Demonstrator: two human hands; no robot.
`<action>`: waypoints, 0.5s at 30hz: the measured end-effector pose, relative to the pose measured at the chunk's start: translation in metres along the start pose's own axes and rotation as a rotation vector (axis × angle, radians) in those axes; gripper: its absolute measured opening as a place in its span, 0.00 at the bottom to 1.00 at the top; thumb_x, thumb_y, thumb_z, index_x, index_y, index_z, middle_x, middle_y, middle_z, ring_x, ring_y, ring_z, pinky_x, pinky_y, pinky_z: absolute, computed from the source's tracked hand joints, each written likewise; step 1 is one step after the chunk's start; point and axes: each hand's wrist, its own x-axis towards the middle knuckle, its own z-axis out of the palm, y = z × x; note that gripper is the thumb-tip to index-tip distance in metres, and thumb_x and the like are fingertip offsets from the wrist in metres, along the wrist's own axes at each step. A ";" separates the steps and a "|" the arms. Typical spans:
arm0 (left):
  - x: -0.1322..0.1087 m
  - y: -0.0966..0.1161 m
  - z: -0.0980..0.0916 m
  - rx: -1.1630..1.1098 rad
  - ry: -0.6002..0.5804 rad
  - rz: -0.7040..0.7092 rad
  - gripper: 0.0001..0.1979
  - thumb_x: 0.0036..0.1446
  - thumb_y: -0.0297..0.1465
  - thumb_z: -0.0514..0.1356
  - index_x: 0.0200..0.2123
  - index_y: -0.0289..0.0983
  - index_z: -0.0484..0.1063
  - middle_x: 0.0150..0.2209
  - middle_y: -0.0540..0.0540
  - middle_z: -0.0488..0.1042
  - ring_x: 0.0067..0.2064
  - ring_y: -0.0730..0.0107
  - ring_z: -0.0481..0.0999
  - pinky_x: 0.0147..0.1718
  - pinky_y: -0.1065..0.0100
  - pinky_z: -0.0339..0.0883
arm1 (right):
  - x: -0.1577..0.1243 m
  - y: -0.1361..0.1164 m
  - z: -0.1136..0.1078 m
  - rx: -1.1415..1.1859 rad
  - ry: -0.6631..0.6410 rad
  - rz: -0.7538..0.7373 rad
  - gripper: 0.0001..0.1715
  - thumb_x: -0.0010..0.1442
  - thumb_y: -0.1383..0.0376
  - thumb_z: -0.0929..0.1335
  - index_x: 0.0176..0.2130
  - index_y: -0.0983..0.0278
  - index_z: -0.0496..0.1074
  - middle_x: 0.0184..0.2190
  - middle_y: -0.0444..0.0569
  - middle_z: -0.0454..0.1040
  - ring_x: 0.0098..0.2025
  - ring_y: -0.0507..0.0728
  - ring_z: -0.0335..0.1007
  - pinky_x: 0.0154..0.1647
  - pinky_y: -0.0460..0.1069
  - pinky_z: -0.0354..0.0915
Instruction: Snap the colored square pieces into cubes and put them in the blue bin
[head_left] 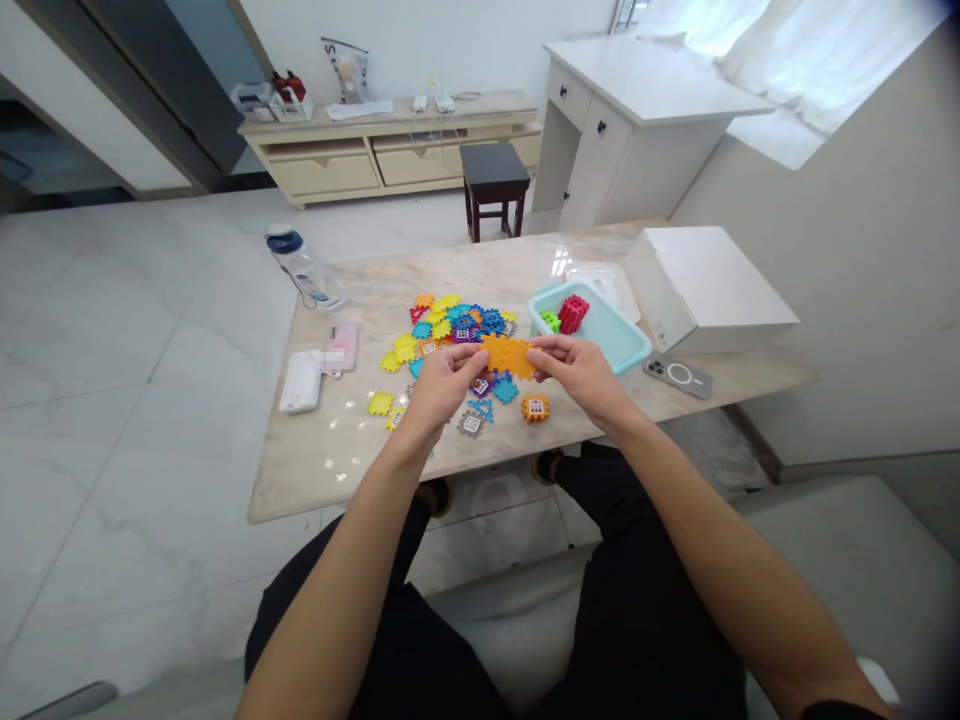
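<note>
Two orange building tiles [508, 355] with notched edges meet side by side above the table; whether they are locked together I cannot tell. My left hand [448, 382] pinches the left end, and my right hand [574, 365] pinches the right end. Below and behind them spreads a pile of loose notched tiles in yellow, blue, purple and other colours, among them a yellow tile [381, 403] and a grey window tile [472, 424]. A small stack of orange tiles [535, 408] lies below my right hand.
Behind my right hand a light-blue basket [630, 352] holds red tiles [574, 313] and green tiles [551, 320]. A white box [712, 285] and a phone [677, 374] lie at right. A water bottle [306, 270], a white pack [301, 381] and a pink packet [343, 347] are at left.
</note>
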 end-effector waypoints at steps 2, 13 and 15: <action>0.000 -0.005 0.002 0.028 -0.038 -0.008 0.17 0.56 0.47 0.77 0.36 0.39 0.86 0.34 0.43 0.86 0.34 0.63 0.83 0.33 0.67 0.72 | 0.001 0.003 -0.003 -0.008 0.011 -0.016 0.33 0.54 0.40 0.85 0.47 0.59 0.87 0.36 0.49 0.84 0.34 0.59 0.78 0.39 0.56 0.78; -0.004 -0.011 -0.002 0.091 -0.142 -0.050 0.32 0.52 0.55 0.80 0.47 0.36 0.86 0.41 0.40 0.89 0.40 0.61 0.86 0.40 0.65 0.75 | -0.001 0.000 0.017 -0.316 0.053 -0.335 0.29 0.67 0.42 0.80 0.55 0.60 0.83 0.45 0.52 0.81 0.40 0.58 0.79 0.43 0.55 0.79; -0.003 -0.012 -0.004 0.061 -0.093 -0.036 0.30 0.52 0.55 0.80 0.45 0.36 0.86 0.40 0.42 0.88 0.38 0.62 0.85 0.38 0.66 0.74 | -0.003 -0.004 0.019 -0.445 0.043 -0.459 0.28 0.69 0.46 0.79 0.60 0.58 0.82 0.53 0.55 0.81 0.48 0.63 0.81 0.51 0.59 0.81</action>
